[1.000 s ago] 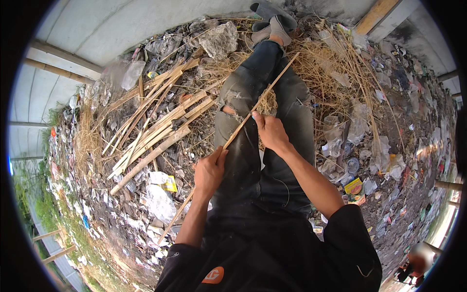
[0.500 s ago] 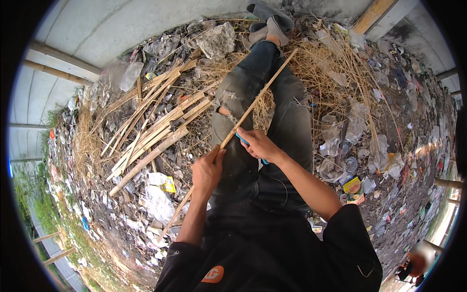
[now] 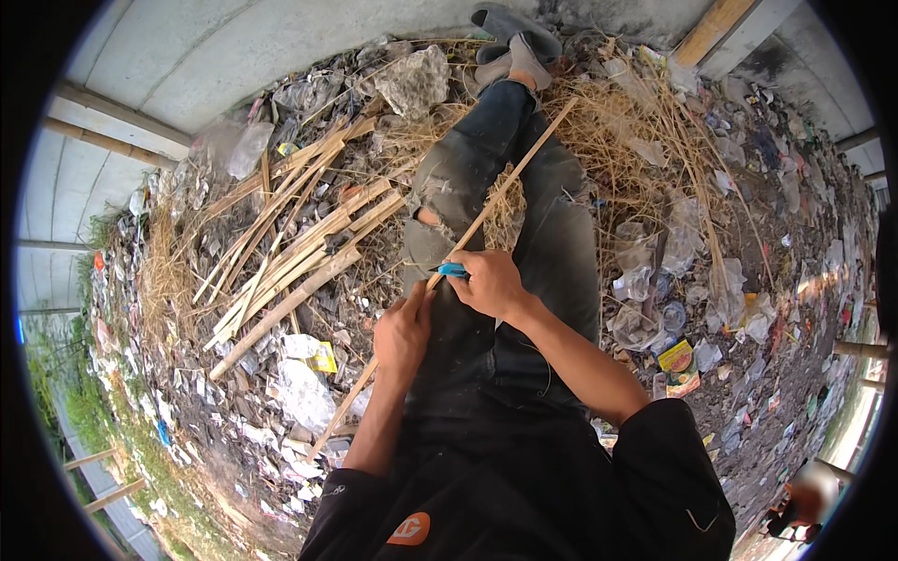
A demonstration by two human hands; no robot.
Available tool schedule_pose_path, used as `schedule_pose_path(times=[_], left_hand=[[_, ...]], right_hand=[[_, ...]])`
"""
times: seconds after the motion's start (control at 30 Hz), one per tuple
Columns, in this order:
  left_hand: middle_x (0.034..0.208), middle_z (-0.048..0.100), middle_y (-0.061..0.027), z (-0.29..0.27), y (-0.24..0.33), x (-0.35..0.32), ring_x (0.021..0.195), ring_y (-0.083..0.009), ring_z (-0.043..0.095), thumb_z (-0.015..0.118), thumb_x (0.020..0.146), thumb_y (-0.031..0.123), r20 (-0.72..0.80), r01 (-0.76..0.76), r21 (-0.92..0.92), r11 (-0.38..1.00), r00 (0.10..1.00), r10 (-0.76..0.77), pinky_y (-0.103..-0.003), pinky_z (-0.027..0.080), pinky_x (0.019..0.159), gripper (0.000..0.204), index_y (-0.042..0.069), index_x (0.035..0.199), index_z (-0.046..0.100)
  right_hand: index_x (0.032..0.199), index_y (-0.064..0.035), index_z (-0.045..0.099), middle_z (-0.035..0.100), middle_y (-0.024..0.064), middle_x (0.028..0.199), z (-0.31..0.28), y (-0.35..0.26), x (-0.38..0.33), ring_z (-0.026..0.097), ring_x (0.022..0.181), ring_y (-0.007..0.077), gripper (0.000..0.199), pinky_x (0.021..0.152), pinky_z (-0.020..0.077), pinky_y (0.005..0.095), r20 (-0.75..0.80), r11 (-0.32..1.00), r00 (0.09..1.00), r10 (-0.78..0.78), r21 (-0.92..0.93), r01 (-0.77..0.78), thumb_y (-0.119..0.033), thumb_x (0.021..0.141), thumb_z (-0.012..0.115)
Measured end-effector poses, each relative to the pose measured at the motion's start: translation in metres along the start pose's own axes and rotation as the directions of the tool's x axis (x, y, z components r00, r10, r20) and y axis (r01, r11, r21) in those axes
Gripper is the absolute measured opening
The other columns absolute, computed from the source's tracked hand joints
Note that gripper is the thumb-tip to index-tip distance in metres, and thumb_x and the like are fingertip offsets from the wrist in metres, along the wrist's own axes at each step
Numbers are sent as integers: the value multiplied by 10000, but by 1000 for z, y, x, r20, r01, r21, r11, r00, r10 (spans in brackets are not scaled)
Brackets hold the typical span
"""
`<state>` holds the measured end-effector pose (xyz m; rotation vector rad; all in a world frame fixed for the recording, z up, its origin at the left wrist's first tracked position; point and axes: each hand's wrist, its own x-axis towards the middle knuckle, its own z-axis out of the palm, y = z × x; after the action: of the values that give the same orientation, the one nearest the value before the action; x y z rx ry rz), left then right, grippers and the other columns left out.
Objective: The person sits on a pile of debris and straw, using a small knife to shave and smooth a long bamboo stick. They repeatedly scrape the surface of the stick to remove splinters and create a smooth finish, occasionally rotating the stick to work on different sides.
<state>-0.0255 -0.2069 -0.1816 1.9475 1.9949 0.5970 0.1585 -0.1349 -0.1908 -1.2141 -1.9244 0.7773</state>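
A long, thin bamboo strip (image 3: 510, 183) runs slantwise across my outstretched legs, from near my shoes down past my left forearm. My left hand (image 3: 402, 329) is closed round it above my thigh. Just farther up the strip, my right hand (image 3: 493, 283) grips a small blue-handled knife (image 3: 453, 270). The knife's short dark blade lies at the strip, close to the left hand's fingers. Whether the blade bites into the bamboo is too small to tell.
Split bamboo pieces (image 3: 290, 257) lie in a pile to the left of my legs. Dry straw (image 3: 622, 140) and plastic litter cover the ground. A rock (image 3: 414, 82) stands near my shoes (image 3: 514, 51), by a grey wall (image 3: 281, 42). Another person (image 3: 800, 505) is at lower right.
My right hand has drawn back toward my left hand and turned, so the knife now points left across the strip. The left hand keeps its hold, hardly shifted.
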Motion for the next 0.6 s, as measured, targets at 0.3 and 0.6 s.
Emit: schedule_pose_path(times=[0.3,0.6], left_hand=[[694,632,-257,-46,-13,12,670,-461,659,601,1042,281,209,77,-115,990,976,-52,-520,483,589,294,16,947,688],[608,616,-227,-54,-66,-35,581,-446,645,634,1021,293,177,44,90,995,982,-60,-533,473,512,305,54,843,571]], right_hand=[[714,-38,603,530,55,570,-56,14,1,428,538,127,335,529,401,327,-146,918,939,311,304,-256,-231,959,727],[957,54,677,721,273,918,-142,79,45,707,882,447,635,773,539,535,-240,784,813,530,-228,-578,-547,1045,493]])
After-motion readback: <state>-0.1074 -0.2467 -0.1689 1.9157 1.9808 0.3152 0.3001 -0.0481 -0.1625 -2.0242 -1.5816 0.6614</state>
